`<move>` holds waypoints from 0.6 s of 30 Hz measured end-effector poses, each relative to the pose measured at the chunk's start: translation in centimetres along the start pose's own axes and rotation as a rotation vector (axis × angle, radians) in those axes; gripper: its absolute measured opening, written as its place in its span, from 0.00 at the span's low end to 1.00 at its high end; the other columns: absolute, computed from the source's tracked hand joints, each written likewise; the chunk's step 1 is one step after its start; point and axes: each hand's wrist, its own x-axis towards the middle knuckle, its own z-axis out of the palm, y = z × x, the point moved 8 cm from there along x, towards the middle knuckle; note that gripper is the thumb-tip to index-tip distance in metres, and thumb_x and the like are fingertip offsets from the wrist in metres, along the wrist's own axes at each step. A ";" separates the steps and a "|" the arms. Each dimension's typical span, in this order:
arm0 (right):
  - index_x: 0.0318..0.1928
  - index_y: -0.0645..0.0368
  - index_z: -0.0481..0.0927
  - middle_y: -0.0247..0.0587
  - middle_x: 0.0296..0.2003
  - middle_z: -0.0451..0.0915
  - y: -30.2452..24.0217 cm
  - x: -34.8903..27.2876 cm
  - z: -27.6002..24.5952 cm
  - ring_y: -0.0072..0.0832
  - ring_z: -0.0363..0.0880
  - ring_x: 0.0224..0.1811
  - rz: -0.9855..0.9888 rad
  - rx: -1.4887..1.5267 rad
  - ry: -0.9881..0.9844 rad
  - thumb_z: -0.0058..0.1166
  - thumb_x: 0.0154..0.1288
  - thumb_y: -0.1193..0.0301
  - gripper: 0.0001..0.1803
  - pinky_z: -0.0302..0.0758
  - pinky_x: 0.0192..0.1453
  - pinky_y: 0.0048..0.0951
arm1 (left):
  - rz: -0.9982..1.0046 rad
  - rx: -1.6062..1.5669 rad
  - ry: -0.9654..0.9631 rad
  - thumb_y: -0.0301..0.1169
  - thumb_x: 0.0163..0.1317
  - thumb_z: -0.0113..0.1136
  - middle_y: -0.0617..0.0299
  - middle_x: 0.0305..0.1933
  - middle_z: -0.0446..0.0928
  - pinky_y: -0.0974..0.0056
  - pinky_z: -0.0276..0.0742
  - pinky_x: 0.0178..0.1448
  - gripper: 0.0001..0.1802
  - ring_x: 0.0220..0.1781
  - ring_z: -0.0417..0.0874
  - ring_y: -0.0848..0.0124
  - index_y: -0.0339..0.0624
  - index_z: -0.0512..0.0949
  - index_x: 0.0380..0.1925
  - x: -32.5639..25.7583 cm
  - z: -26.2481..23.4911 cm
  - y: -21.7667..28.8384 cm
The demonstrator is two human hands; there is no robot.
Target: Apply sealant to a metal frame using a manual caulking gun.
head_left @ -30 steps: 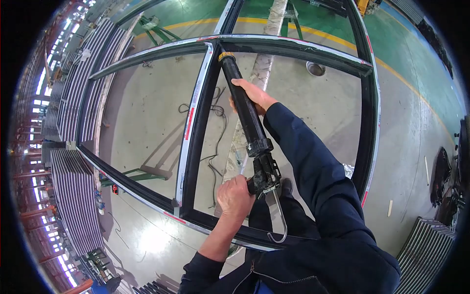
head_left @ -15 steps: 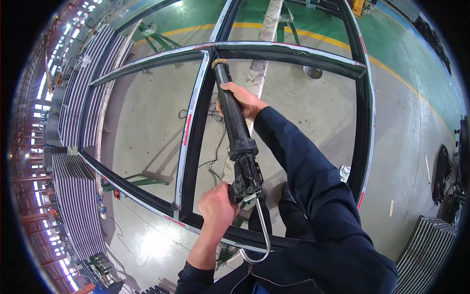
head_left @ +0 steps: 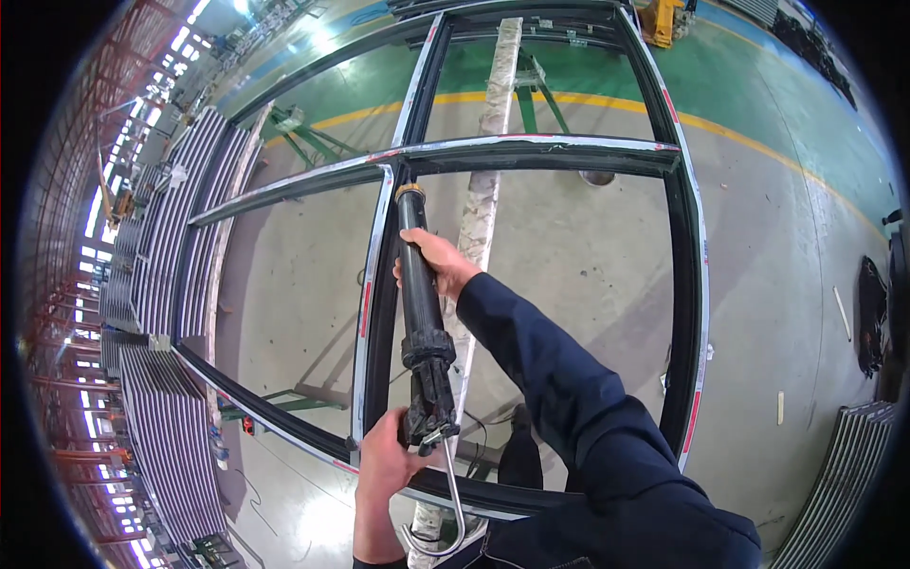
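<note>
A long black caulking gun (head_left: 421, 303) points away from me, its front end at an inner corner of the black and silver window frame (head_left: 531, 156). Wrapped around its rear grip is my left hand (head_left: 384, 453), the fingers partly hidden behind the handle. My right hand (head_left: 438, 261) is closed around the barrel from the right, just behind the brownish front cap (head_left: 409, 190). The bent metal hook rod (head_left: 455, 503) sticks out of the gun's rear towards my body. What touches the frame at the tip is too small to make out.
The frame lies across a pale wrapped beam (head_left: 495, 104) and green trestles (head_left: 322, 142). Stacks of metal profiles (head_left: 175, 436) stand on the left, another stack (head_left: 844, 474) at lower right. Cables lie on the floor under the frame. A yellow line crosses the green floor beyond.
The view has shifted, so the frame sits lower in the picture. Both hands keep their hold on the gun, whose tip stays near the same frame corner.
</note>
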 end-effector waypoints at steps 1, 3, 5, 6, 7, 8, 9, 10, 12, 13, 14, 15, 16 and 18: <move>0.42 0.64 0.69 0.46 0.27 0.76 0.0 -0.1 0.0 0.38 0.81 0.28 -0.011 -0.006 0.025 0.53 0.65 0.58 0.20 0.82 0.32 0.42 | -0.015 -0.050 -0.042 0.35 0.38 0.74 0.52 0.38 0.79 0.63 0.76 0.47 0.36 0.40 0.80 0.65 0.33 0.72 0.50 -0.1 -0.2 -0.4; 0.43 0.65 0.68 0.46 0.27 0.76 -0.2 -0.1 0.1 0.38 0.81 0.27 -0.026 -0.005 0.076 0.53 0.65 0.58 0.21 0.82 0.31 0.42 | -0.062 -0.165 -0.147 0.49 0.37 0.76 0.49 0.46 0.77 0.60 0.75 0.52 0.49 0.49 0.81 0.58 0.32 0.69 0.56 -0.4 -0.3 -1.3; 0.43 0.65 0.68 0.47 0.27 0.76 -0.3 0.0 0.9 0.38 0.81 0.27 -0.053 0.019 0.039 0.53 0.65 0.58 0.20 0.82 0.31 0.42 | -0.008 -0.197 -0.127 0.55 0.39 0.73 0.46 0.47 0.77 0.59 0.74 0.54 0.51 0.50 0.80 0.56 0.31 0.68 0.57 -0.4 -1.3 -1.4; 0.43 0.65 0.68 0.47 0.27 0.75 -0.5 0.0 0.8 0.38 0.81 0.26 -0.068 0.027 0.074 0.52 0.65 0.58 0.20 0.82 0.31 0.42 | 0.028 -0.269 -0.125 0.61 0.41 0.70 0.44 0.48 0.76 0.58 0.73 0.56 0.53 0.51 0.80 0.54 0.29 0.66 0.58 -0.4 -1.6 -1.5; 0.43 0.65 0.68 0.47 0.27 0.75 -0.6 0.1 1.3 0.38 0.81 0.26 -0.080 0.033 0.030 0.52 0.65 0.58 0.20 0.82 0.31 0.42 | 0.041 -0.229 -0.140 0.64 0.46 0.64 0.41 0.50 0.76 0.57 0.72 0.59 0.54 0.54 0.79 0.52 0.27 0.65 0.59 -0.3 -1.7 -1.7; 0.43 0.66 0.69 0.47 0.27 0.75 -0.6 0.1 1.4 0.38 0.80 0.26 -0.078 0.027 0.052 0.52 0.65 0.59 0.20 0.82 0.31 0.42 | 0.043 -0.215 -0.132 0.64 0.46 0.64 0.41 0.50 0.76 0.57 0.72 0.59 0.54 0.54 0.79 0.52 0.27 0.65 0.59 -0.2 -2.0 -2.0; 0.43 0.66 0.69 0.47 0.28 0.75 -0.6 0.1 1.1 0.38 0.80 0.25 -0.071 0.014 0.113 0.52 0.65 0.59 0.20 0.81 0.30 0.42 | 0.017 -0.218 -0.118 0.68 0.46 0.62 0.49 0.46 0.76 0.61 0.72 0.55 0.55 0.49 0.78 0.61 0.27 0.65 0.58 0.0 -2.2 -2.6; 0.43 0.66 0.69 0.47 0.28 0.75 -0.6 0.1 1.7 0.38 0.80 0.25 -0.077 0.015 0.071 0.52 0.65 0.59 0.20 0.81 0.30 0.42 | -0.009 -0.224 -0.104 0.71 0.46 0.60 0.56 0.43 0.76 0.65 0.72 0.51 0.57 0.45 0.76 0.70 0.27 0.66 0.58 0.1 -2.4 -3.2; 0.44 0.67 0.69 0.48 0.28 0.75 -0.6 0.0 1.5 0.38 0.80 0.23 -0.093 0.022 0.157 0.52 0.65 0.60 0.21 0.81 0.28 0.41 | -0.002 -0.269 -0.085 0.69 0.48 0.60 0.58 0.42 0.76 0.66 0.72 0.51 0.54 0.45 0.75 0.71 0.27 0.67 0.56 0.0 -2.8 -3.5; 0.44 0.67 0.69 0.48 0.28 0.75 -0.6 -0.1 1.9 0.38 0.80 0.23 -0.096 0.021 0.131 0.52 0.65 0.60 0.21 0.81 0.28 0.41 | 0.011 -0.316 -0.117 0.63 0.50 0.62 0.52 0.47 0.76 0.63 0.71 0.56 0.51 0.50 0.77 0.66 0.26 0.65 0.58 0.0 -2.9 -3.4; 0.45 0.67 0.69 0.48 0.28 0.75 -0.6 -0.1 2.2 0.38 0.80 0.23 -0.111 0.034 0.123 0.53 0.64 0.60 0.21 0.81 0.28 0.41 | -0.001 -0.373 -0.165 0.57 0.51 0.65 0.45 0.52 0.76 0.60 0.70 0.60 0.49 0.55 0.78 0.60 0.25 0.64 0.60 0.0 -2.7 -3.4; 0.46 0.68 0.69 0.48 0.29 0.75 -0.6 -0.1 2.2 0.37 0.80 0.22 -0.121 0.038 0.148 0.53 0.64 0.61 0.21 0.81 0.27 0.40 | 0.003 -0.454 -0.181 0.56 0.52 0.66 0.48 0.52 0.76 0.62 0.70 0.60 0.49 0.55 0.77 0.65 0.25 0.64 0.60 -0.2 -3.0 -3.2; 0.46 0.68 0.69 0.48 0.29 0.75 -0.6 0.0 2.7 0.37 0.80 0.22 -0.129 0.037 0.113 0.53 0.64 0.61 0.21 0.81 0.27 0.40 | 0.010 -0.438 -0.167 0.56 0.52 0.66 0.48 0.52 0.76 0.62 0.70 0.60 0.49 0.55 0.77 0.65 0.25 0.64 0.60 -0.2 -3.1 -3.0; 0.46 0.68 0.70 0.47 0.29 0.75 -0.3 0.1 2.5 0.38 0.80 0.22 -0.125 0.014 0.191 0.54 0.63 0.61 0.21 0.81 0.26 0.41 | -0.009 -0.525 -0.073 0.50 0.48 0.66 0.62 0.41 0.75 0.66 0.71 0.50 0.44 0.44 0.74 0.75 0.27 0.68 0.57 -0.3 -4.0 -3.1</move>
